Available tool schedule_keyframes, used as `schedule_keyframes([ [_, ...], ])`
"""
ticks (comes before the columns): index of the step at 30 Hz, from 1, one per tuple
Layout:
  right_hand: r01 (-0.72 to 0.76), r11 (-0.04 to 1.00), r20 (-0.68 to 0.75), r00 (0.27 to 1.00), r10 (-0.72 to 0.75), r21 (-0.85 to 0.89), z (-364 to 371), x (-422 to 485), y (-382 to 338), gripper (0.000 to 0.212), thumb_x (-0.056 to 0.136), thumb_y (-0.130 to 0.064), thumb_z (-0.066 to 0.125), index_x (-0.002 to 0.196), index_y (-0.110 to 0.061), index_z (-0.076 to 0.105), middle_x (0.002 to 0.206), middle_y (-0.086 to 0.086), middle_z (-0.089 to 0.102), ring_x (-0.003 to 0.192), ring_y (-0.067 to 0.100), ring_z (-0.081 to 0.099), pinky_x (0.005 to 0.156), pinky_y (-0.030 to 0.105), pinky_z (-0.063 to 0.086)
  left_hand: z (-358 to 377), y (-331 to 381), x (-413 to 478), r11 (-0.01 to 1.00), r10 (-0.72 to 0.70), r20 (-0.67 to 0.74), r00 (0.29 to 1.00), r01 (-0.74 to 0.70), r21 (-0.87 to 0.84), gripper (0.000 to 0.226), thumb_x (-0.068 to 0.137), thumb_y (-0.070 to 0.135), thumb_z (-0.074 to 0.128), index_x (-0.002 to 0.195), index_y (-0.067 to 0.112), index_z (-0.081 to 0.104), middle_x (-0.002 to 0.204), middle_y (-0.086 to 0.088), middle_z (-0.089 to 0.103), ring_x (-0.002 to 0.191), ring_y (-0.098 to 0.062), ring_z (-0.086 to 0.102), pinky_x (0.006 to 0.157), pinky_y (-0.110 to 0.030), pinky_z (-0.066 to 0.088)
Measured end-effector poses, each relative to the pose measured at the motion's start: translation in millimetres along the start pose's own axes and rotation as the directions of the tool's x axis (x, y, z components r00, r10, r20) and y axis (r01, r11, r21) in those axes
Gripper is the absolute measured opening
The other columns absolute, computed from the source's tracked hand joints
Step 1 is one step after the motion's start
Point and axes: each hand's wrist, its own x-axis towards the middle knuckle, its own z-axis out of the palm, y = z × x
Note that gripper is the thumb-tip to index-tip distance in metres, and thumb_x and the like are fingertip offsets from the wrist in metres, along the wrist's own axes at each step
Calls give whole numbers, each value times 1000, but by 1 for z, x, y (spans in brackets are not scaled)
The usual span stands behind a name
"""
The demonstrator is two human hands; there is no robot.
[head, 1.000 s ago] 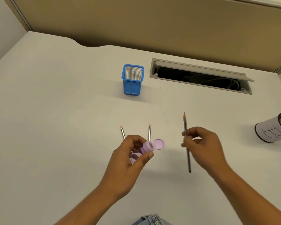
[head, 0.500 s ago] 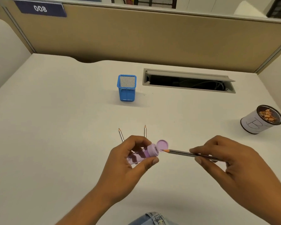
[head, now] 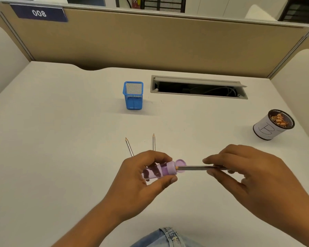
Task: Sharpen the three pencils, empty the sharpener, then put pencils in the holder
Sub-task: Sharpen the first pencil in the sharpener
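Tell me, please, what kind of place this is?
Probably an office cubicle: a white desk enclosed by tan partition panels, a numbered sign "008" on the partition, and a cable tray set into the desk.

Both hands (head: pixel 143 177) (head: pixel 243 173) raised, fingers pinched closed

Two loose pencils (head: pixel 141 145) lie between the hands and holder (head: pixel 133 96).

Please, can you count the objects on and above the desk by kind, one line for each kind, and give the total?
Pencils: 3, one held in the right hand, two on the desk
Purple sharpener in the left hand: 1
Blue mesh holder: 1
Cup of shavings: 1
Total: 6
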Motion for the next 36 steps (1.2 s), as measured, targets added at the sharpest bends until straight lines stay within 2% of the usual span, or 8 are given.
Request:
schedule_keyframes([
  [6,111,993,62,992,-113,35,-6,1,-2,15,90,-46,51,86,-36,62,71,-22,57,60,2,53,49,22,45,-5,10,-1,991,132,75,988,-133,12,27,73,47,77,97,35,73,85,17,69,64,-5,57,52,-9,38],
  [9,106,986,117,986,-121,130,-8,5,-1,2,88,-38,64,89,-39,63,82,-22,60,67,-2,58,54,10,43,-5,13,0,986,165,62,984,-166,21,16,75,38,77,89,31,76,84,13,69,65,-7,59,51,-10,36],
  [13,141,983,135,978,-157,121,-12,7,0,20,83,-30,64,102,-36,65,93,-23,60,70,-7,56,56,-1,36,-7,14,-4,992,125,0,992,-125,33,7,73,33,75,78,28,75,77,14,69,66,-8,60,50,-10,35],
  [18,228,968,-63,970,-236,-108,-18,10,6,24,87,-42,60,96,-22,71,81,-10,71,66,17,68,50,33,52,-4,20,-7,995,13,-70,997,-20,-100,16,74,10,82,73,24,73,69,14,66,53,0,56,50,-5,35],
  [29,410,817,-160,849,-504,-405,-16,19,10,26,91,-30,66,74,-11,74,66,3,70,46,31,55,44,34,43,-7,26,-1,976,31,-43,999,-40,-214,5,76,19,77,76,24,74,73,13,68,57,-3,57,49,-12,38],
  [32,301,920,-93,939,-332,-250,-16,20,0,24,92,-45,59,75,-29,65,61,-9,66,45,17,55,41,28,41,-10,22,2,984,138,-83,987,-146,-101,4,76,28,76,78,25,75,77,10,69,66,-14,63,45,-25,41],
  [34,-15,1000,37,999,15,-22,-18,26,-6,28,84,-58,58,73,-33,57,64,-18,68,50,8,55,43,26,40,-10,20,3,978,209,-82,974,-211,-7,5,76,29,75,79,26,76,78,10,69,66,-14,63,44,-29,44],
  [36,-344,908,299,916,269,237,-18,29,-5,25,78,-55,66,75,-31,59,65,-22,67,50,5,49,49,22,38,-9,19,3,966,251,-42,967,-248,73,4,77,31,76,79,27,77,78,11,68,66,-10,64,47,-28,49],
])
